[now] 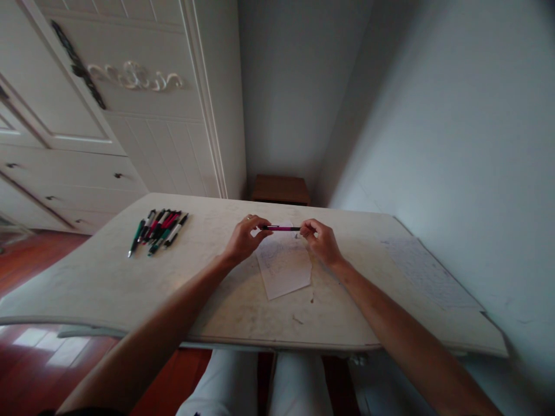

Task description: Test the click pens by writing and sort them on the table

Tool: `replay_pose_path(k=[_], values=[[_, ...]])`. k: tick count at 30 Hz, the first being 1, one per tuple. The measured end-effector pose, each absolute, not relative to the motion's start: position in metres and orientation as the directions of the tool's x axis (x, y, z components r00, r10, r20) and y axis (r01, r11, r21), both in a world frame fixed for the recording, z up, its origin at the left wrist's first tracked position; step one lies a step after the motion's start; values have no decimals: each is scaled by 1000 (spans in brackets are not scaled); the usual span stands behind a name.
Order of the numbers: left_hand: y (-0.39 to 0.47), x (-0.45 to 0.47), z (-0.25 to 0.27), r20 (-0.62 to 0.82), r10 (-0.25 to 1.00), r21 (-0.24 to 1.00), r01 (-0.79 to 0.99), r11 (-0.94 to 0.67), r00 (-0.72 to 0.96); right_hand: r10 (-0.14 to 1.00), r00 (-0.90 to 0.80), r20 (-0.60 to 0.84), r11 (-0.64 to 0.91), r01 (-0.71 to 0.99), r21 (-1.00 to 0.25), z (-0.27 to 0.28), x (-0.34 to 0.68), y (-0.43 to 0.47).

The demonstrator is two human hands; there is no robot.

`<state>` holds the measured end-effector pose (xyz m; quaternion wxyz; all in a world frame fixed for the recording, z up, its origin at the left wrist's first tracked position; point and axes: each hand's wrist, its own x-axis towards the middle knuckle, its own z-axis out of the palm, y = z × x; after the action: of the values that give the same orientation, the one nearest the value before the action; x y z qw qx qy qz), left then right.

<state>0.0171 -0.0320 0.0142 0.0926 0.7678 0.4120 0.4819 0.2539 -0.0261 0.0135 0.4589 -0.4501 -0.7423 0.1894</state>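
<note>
A pink and black pen (284,228) lies level in the air between my two hands, above the far part of a sheet of paper. My left hand (246,236) pinches its left end between thumb and fingers. At the other end, my right hand (321,238) is closed on the pen's black tip part. Beneath it, the white sheet (287,271) rests on the table with faint scribbles across its upper half. Off to the left lies a loose pile of pens (161,228), in green, red, white and black.
The white table (217,315) has a worn, stained top. A second written sheet (427,271) lies along its right edge near the wall (468,144). A white cabinet (173,144) stands behind on the left, and a brown wooden piece (281,189) sits beyond the far edge.
</note>
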Motion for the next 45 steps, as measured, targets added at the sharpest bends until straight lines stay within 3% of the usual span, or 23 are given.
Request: replay_pose_path(k=[9, 15, 25, 34, 40, 45], values=[[-31, 16, 12, 678, 705, 496, 577, -649, 210, 871, -196, 451, 490, 427, -760, 9, 254, -22], [-29, 13, 12, 683, 714, 507, 605, -614, 154, 905, -91, 416, 423, 291, -858, 3, 263, -9], [-24, 8, 11, 606, 791, 553, 672, -492, 80, 825, -379, 420, 566, 554, -610, 0, 262, -14], [-24, 8, 12, 541, 834, 542, 713, -445, 109, 820, -386, 422, 570, 623, -536, 4, 267, -12], [-24, 9, 10, 528, 840, 530, 724, -441, 124, 863, -192, 467, 481, 594, -645, 3, 266, -10], [-25, 10, 10, 518, 844, 535, 718, -446, 138, 882, -155, 445, 456, 514, -726, 3, 265, -10]])
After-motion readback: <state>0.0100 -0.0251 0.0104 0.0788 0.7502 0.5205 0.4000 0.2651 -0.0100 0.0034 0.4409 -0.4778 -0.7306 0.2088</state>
